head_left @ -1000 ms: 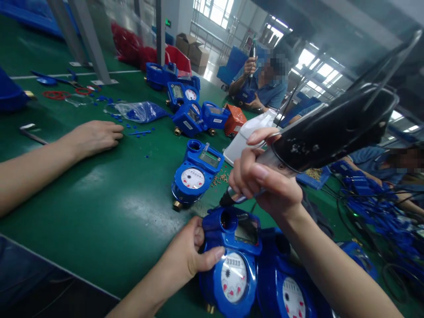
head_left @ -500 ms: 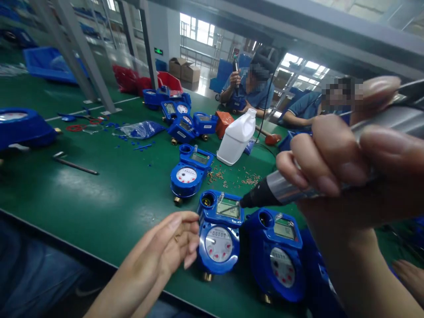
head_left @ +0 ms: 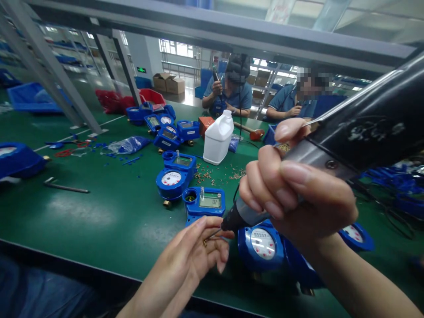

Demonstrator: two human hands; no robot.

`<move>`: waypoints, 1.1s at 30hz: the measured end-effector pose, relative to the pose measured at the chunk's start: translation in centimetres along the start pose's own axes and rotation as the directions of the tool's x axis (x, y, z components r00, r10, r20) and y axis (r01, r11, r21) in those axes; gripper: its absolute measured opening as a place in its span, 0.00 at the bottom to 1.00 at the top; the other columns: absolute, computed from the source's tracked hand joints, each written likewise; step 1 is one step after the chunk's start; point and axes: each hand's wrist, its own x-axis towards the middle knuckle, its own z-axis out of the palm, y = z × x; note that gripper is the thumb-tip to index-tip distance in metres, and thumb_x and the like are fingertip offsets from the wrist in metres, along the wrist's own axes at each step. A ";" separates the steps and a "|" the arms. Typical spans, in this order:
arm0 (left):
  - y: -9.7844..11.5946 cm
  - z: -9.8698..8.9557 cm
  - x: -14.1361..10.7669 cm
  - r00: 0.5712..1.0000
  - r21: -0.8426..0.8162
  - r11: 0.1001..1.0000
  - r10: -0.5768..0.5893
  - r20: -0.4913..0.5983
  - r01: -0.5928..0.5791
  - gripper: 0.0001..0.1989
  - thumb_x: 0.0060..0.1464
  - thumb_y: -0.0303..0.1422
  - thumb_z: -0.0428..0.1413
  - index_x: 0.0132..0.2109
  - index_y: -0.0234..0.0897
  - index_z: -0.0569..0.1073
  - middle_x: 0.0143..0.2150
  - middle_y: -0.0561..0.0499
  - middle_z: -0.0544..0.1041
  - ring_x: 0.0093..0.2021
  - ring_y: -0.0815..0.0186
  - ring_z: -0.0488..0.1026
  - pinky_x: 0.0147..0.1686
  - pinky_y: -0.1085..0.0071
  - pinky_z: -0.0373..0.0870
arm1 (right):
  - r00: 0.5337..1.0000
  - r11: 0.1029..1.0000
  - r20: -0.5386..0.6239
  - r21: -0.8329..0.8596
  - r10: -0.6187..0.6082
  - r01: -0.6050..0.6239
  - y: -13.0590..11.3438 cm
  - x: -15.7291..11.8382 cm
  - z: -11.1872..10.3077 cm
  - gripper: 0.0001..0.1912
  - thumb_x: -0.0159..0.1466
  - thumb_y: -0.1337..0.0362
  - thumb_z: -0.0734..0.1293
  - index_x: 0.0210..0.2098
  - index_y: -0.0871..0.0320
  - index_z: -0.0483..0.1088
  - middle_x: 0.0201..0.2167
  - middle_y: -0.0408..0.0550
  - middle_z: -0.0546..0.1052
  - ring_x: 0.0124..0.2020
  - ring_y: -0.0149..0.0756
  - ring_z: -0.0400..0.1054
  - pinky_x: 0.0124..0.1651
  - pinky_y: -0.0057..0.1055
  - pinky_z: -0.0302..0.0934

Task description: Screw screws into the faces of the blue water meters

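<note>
My right hand (head_left: 298, 185) is wrapped around an electric screwdriver (head_left: 347, 132), its bit pointing down and left. The bit's tip meets a small brass-coloured screw (head_left: 205, 242) in my left hand (head_left: 195, 251). That hand is cupped, palm up, with loosely curled fingers around the screw. Just behind it lies a blue water meter (head_left: 204, 203) with a lit display and an open round socket; my left hand hides its dial. Another blue meter (head_left: 260, 247) sits beneath the screwdriver, partly covered by my right hand.
Farther back are another meter (head_left: 175, 176), loose screws (head_left: 205, 176), a white jug (head_left: 217, 139), a mallet (head_left: 255, 133) and a bag of blue parts (head_left: 129, 145). A hex key (head_left: 66, 186) lies at left. Two people (head_left: 228, 90) sit across the table. A metal beam (head_left: 212, 33) crosses above.
My right hand has brought the screwdriver down and left, from over the meter's display to the screw in my left palm. The view has also shifted, with the table items now farther left.
</note>
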 end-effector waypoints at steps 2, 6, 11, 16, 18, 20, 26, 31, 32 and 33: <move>-0.6 -0.3 0.2 1.000 0.056 0.998 -0.012 -0.005 0.013 0.14 0.62 0.38 0.48 0.47 0.32 0.71 0.42 0.43 0.72 0.30 0.71 0.66 0.28 0.73 0.62 | 1.000 1.000 -0.004 0.004 -0.031 0.031 -0.7 -0.1 -0.4 0.08 0.60 0.57 0.67 0.32 0.51 0.64 0.14 0.33 0.58 0.13 0.26 0.50 0.19 0.27 0.53; -1.3 -0.7 0.6 0.999 0.098 0.994 -0.038 0.000 0.038 0.12 0.61 0.36 0.50 0.45 0.32 0.72 0.36 0.48 0.69 0.24 0.78 0.59 0.23 0.77 0.53 | 0.998 0.998 -0.015 0.013 -0.055 0.055 -1.7 -0.2 -0.9 0.06 0.57 0.66 0.66 0.32 0.50 0.63 0.13 0.33 0.55 0.12 0.26 0.48 0.19 0.26 0.52; -1.2 0.2 0.9 1.000 -0.016 1.000 -0.023 0.017 0.023 0.20 0.64 0.42 0.42 0.48 0.32 0.70 0.41 0.42 0.72 0.29 0.71 0.65 0.28 0.73 0.60 | 1.000 0.996 -0.003 0.087 -0.006 0.006 -1.2 -0.7 -1.1 0.10 0.56 0.72 0.60 0.35 0.50 0.63 0.15 0.34 0.59 0.13 0.27 0.51 0.21 0.27 0.53; -1.1 0.4 1.0 0.999 -0.027 0.999 -0.024 0.035 0.025 0.20 0.63 0.43 0.42 0.49 0.33 0.69 0.40 0.43 0.72 0.30 0.69 0.66 0.29 0.71 0.61 | 0.999 0.995 0.044 0.098 -0.029 0.025 -0.6 -0.8 -1.2 0.09 0.58 0.69 0.62 0.37 0.50 0.62 0.15 0.34 0.58 0.13 0.27 0.50 0.20 0.26 0.52; -1.1 0.1 1.0 0.999 -0.014 1.000 -0.027 0.035 0.028 0.19 0.64 0.42 0.42 0.49 0.33 0.69 0.41 0.43 0.72 0.30 0.70 0.66 0.30 0.71 0.61 | 0.998 0.996 0.037 0.084 -0.043 0.040 -0.9 -0.6 -1.4 0.09 0.58 0.70 0.62 0.36 0.50 0.62 0.15 0.33 0.57 0.13 0.27 0.50 0.20 0.26 0.52; -1.2 -0.3 0.9 0.999 0.027 0.999 -0.030 0.039 0.029 0.16 0.64 0.39 0.44 0.49 0.33 0.70 0.41 0.45 0.70 0.29 0.72 0.65 0.29 0.72 0.59 | 0.999 0.997 0.017 0.065 -0.051 0.050 -1.3 -0.5 -1.5 0.10 0.57 0.72 0.62 0.36 0.50 0.63 0.14 0.34 0.56 0.13 0.27 0.49 0.20 0.27 0.52; -1.4 -0.8 1.2 0.998 0.123 0.991 -0.058 0.017 0.056 0.10 0.61 0.34 0.50 0.38 0.32 0.71 0.30 0.54 0.63 0.21 0.81 0.49 0.22 0.76 0.45 | 0.998 0.997 -0.019 0.038 -0.062 0.063 -2.2 -0.2 -1.5 0.13 0.60 0.73 0.60 0.39 0.48 0.67 0.13 0.34 0.54 0.12 0.28 0.47 0.19 0.27 0.50; -1.3 -1.3 1.5 0.999 0.120 0.992 -0.038 -0.004 0.038 0.12 0.62 0.36 0.50 0.41 0.31 0.73 0.31 0.52 0.65 0.24 0.79 0.54 0.24 0.77 0.52 | 0.995 0.995 -0.052 0.025 -0.090 0.092 -2.9 0.0 -1.2 0.06 0.62 0.63 0.63 0.38 0.49 0.69 0.12 0.35 0.51 0.12 0.28 0.45 0.18 0.27 0.48; -1.3 -1.4 1.6 0.999 0.123 0.992 -0.035 -0.011 0.036 0.12 0.61 0.36 0.50 0.42 0.31 0.73 0.32 0.51 0.66 0.25 0.78 0.56 0.25 0.77 0.53 | 0.994 0.995 -0.059 0.022 -0.091 0.093 -3.0 0.0 -1.1 0.06 0.62 0.60 0.63 0.38 0.50 0.69 0.12 0.35 0.50 0.12 0.28 0.45 0.18 0.27 0.47; -1.3 -1.5 1.6 0.999 0.130 0.991 -0.034 -0.018 0.036 0.13 0.61 0.36 0.50 0.42 0.31 0.74 0.33 0.50 0.67 0.25 0.77 0.56 0.25 0.77 0.54 | 0.994 0.996 -0.065 0.019 -0.089 0.090 -3.1 0.1 -1.0 0.07 0.62 0.57 0.63 0.38 0.50 0.69 0.12 0.35 0.50 0.12 0.28 0.45 0.17 0.28 0.47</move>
